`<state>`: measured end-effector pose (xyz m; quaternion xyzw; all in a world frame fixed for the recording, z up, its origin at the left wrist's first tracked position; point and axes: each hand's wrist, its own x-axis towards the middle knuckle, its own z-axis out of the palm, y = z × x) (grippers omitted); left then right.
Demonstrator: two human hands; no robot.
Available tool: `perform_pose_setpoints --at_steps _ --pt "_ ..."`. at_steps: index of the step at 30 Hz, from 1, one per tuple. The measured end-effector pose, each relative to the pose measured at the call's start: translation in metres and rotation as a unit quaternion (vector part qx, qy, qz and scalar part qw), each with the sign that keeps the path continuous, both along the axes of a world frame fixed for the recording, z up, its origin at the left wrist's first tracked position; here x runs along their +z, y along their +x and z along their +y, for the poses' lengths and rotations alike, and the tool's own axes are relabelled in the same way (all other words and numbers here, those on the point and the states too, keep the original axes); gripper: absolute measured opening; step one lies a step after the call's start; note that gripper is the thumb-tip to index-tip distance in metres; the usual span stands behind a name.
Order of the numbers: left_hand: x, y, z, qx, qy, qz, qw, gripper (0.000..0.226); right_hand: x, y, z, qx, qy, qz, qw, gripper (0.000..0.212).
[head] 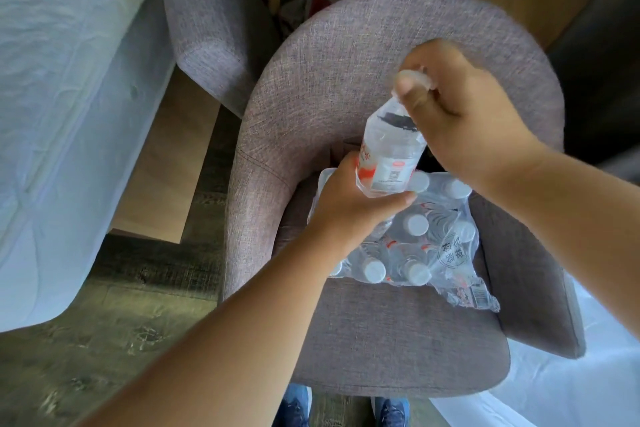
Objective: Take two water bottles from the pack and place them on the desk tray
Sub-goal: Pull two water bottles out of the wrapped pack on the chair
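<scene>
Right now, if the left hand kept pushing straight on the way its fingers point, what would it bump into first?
The left hand points right, under the lifted water bottle. Going on, it would probably meet the capped bottles at the far side of the pack first, though depth is hard to judge.

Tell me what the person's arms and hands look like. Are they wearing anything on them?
No, nothing is worn on them. Both forearms are bare all the way to the picture's edge, with no sleeves showing. The left hand and the right hand have no gloves, and I can see no rings, watch or bracelet. The fingernails look short and plain.
</scene>
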<state>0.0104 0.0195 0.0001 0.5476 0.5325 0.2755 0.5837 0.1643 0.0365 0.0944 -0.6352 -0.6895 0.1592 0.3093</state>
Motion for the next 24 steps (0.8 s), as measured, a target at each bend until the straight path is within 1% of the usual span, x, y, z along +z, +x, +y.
perform_pose_setpoints --at_steps 2,4,5,6,7,9,10,11,14,16,20,22,24 --pt "0.0 0.0 -0.001 0.007 -0.008 -0.016 1.0 0.058 -0.016 0.004 -0.015 -0.096 0.0 0.0 0.995 0.038" --pt "-0.003 0.002 -0.003 0.028 -0.017 -0.031 0.999 0.061 -0.038 0.013 -0.035 -0.182 -0.064 -0.023 0.981 0.028" --pt "-0.004 0.003 -0.004 0.038 -0.023 -0.036 0.998 0.061 -0.051 0.017 -0.048 -0.198 -0.111 -0.048 0.973 0.023" --pt "-0.005 0.003 -0.004 0.045 -0.029 -0.041 0.998 0.059 -0.064 0.02 -0.06 -0.188 -0.155 -0.088 0.966 0.023" --pt "-0.004 0.003 -0.004 0.051 -0.037 -0.047 0.997 0.057 -0.074 0.022 -0.073 -0.156 -0.185 -0.143 0.96 0.028" --pt "-0.003 0.002 -0.003 0.06 -0.052 -0.062 0.995 0.052 -0.092 0.024 -0.09 -0.059 -0.222 -0.273 0.934 0.045" --pt "-0.003 0.002 -0.002 0.06 -0.058 -0.069 0.994 0.051 -0.096 0.022 -0.094 -0.031 -0.239 -0.317 0.917 0.052" --pt "-0.002 0.002 -0.002 0.06 -0.064 -0.074 0.993 0.05 -0.099 0.02 -0.094 -0.018 -0.25 -0.343 0.905 0.055" --pt "-0.002 0.001 -0.002 0.051 -0.073 -0.073 0.993 0.052 -0.102 0.006 -0.087 -0.008 -0.266 -0.378 0.887 0.054" --pt "-0.001 0.001 -0.002 0.043 -0.074 -0.071 0.994 0.05 -0.106 0.002 -0.082 -0.001 -0.253 -0.397 0.882 0.049" --pt "-0.003 -0.001 0.002 0.037 -0.076 -0.07 0.994 0.048 -0.111 0.01 -0.09 -0.015 -0.188 -0.356 0.915 0.028" --pt "-0.003 -0.003 0.004 0.033 -0.076 -0.075 0.994 0.047 -0.11 0.02 -0.097 -0.006 -0.124 -0.333 0.935 0.023" --pt "-0.004 -0.004 0.005 0.024 -0.078 -0.08 0.993 0.049 -0.096 0.028 -0.099 -0.004 -0.054 -0.299 0.953 0.026"
